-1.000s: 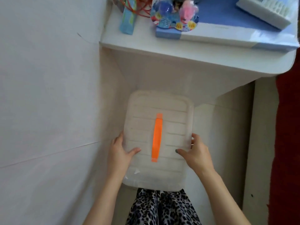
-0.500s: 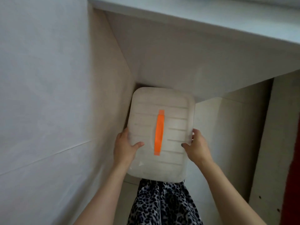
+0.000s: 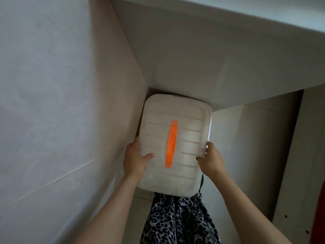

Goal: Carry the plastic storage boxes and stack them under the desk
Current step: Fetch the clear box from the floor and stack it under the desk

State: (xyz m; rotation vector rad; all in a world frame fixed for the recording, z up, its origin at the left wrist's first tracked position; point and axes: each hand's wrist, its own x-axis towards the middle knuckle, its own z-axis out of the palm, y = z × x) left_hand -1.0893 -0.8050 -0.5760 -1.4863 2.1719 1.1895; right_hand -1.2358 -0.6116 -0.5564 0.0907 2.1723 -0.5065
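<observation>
A translucent white plastic storage box (image 3: 186,131) with a ribbed lid and an orange handle strip (image 3: 171,143) fills the middle of the view. My left hand (image 3: 135,157) grips its left edge, thumb on the lid. My right hand (image 3: 209,159) grips its right edge. The box's far end sits under the front edge of the white desk (image 3: 211,55), in the gap beside the wall. What lies below the box is hidden.
A pale wall (image 3: 52,103) runs close along the left. A desk side panel (image 3: 299,164) stands at the right. Leopard-print clothing (image 3: 179,221) shows below the box.
The view has dropped below the desk top, so the items on it are out of sight. The box has moved forward, its far end now under the desk edge.
</observation>
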